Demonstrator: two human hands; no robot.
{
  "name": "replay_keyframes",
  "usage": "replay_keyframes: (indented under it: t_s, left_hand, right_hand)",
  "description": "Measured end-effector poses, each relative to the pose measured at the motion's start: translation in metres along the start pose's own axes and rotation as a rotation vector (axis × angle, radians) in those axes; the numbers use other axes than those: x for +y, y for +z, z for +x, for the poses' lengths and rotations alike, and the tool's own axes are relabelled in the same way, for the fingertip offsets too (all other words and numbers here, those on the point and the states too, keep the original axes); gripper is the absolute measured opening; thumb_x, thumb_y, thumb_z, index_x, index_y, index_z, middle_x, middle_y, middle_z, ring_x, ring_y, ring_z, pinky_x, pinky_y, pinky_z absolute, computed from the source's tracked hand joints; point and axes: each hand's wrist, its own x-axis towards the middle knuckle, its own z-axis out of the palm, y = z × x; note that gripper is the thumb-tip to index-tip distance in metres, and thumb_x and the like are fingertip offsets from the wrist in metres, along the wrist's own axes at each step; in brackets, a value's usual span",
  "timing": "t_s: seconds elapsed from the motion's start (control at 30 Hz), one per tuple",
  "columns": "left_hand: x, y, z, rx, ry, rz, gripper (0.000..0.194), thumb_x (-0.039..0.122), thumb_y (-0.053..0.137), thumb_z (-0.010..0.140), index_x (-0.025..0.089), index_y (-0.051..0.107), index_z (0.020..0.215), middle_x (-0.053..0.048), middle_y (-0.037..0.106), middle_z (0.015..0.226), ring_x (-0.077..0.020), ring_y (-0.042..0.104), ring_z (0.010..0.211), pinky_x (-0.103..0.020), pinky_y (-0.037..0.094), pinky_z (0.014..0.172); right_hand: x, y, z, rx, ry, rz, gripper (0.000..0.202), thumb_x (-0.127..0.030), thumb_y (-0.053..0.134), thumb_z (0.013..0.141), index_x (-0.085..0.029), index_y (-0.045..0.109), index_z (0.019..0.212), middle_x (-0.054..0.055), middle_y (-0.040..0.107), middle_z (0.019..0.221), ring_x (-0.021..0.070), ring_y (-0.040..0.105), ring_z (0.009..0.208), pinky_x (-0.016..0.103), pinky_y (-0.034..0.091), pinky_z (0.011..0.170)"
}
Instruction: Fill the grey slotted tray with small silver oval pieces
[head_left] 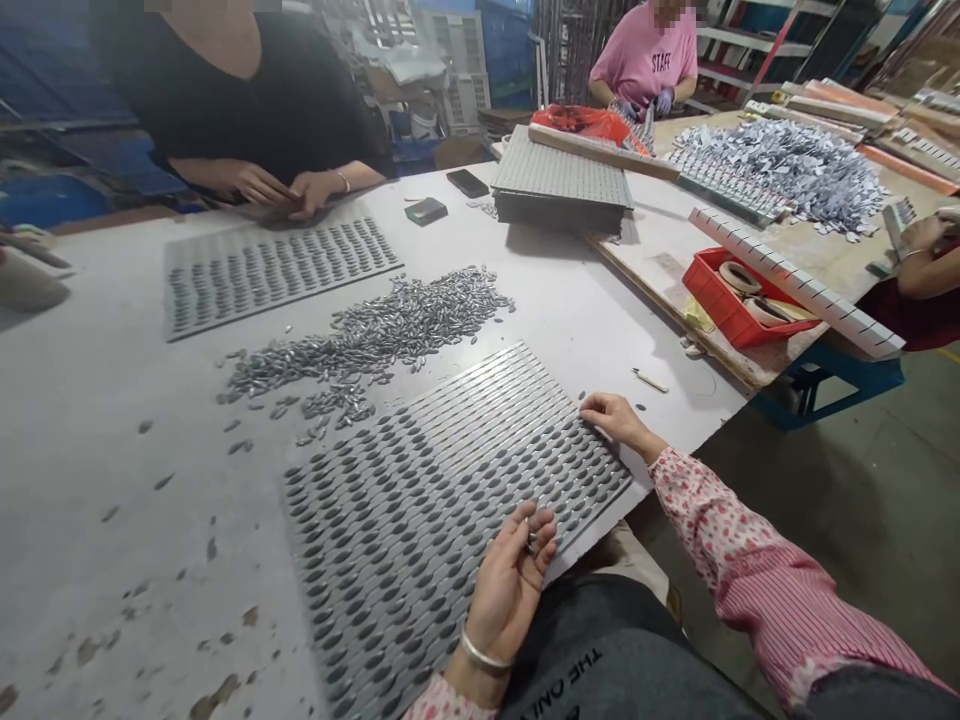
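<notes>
Glossy, pointed grey ovals (390, 594) stud ridged sheet (491, 410)

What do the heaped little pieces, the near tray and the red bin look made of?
Heaped pieces: probably metal, or metallic-coated plastic, given their silvery glints.
Near tray: grey, semi-gloss, perhaps plastic; its bare section gleams.
Red bin: likely smooth plastic, from its even colour.

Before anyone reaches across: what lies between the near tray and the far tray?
The head view shows a loose, elongated pile of small grey pieces on the white tabletop, between the near tray and the far tray.
</notes>
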Motion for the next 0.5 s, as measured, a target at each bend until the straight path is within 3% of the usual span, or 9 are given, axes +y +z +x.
replay_keyframes:
  t_s: [0.07,0.3,0.43,0.5]
  left_hand:
    - [0.0,-0.002,0.0,0.022,0.007,-0.002,0.016,0.007,0.048,0.083,0.012,0.058,0.094,-0.01,0.067,0.087,-0.0127,0.065,0.071,-0.021,0.054,0.06]
    - [0.003,0.002,-0.002,-0.016,0.014,0.038,0.013,0.011,0.059,0.077,0.014,0.063,0.089,-0.003,0.06,0.074,-0.0091,0.058,0.062,-0.02,0.051,0.057]
    - [-0.001,0.006,0.0,0.006,0.042,0.026,0.017,0.012,0.067,0.071,0.015,0.062,0.086,-0.001,0.06,0.073,-0.0073,0.055,0.059,-0.017,0.048,0.054]
    - [-0.003,0.007,0.003,0.026,0.063,0.023,0.017,0.014,0.071,0.067,0.015,0.06,0.08,-0.001,0.06,0.071,-0.0072,0.055,0.059,-0.016,0.046,0.051]
  right_hand:
    - [-0.001,0.004,0.0,0.019,-0.011,-0.033,0.012,-0.024,0.056,0.076,-0.016,0.065,0.08,0.001,0.065,0.075,0.0132,0.057,0.07,0.025,0.042,0.067]
    - [-0.006,0.004,0.001,0.1,-0.098,-0.269,0.006,-0.02,0.057,0.076,-0.017,0.062,0.074,0.002,0.061,0.075,0.0151,0.052,0.075,0.029,0.04,0.074]
    - [-0.018,0.004,-0.009,0.153,-0.111,-0.183,0.006,-0.021,0.056,0.076,-0.017,0.06,0.073,0.002,0.06,0.074,0.0153,0.051,0.073,0.03,0.041,0.073]
    - [-0.03,0.008,-0.021,0.076,-0.127,-0.047,0.01,-0.027,0.057,0.078,-0.017,0.061,0.078,0.002,0.06,0.074,0.0145,0.052,0.071,0.028,0.042,0.069]
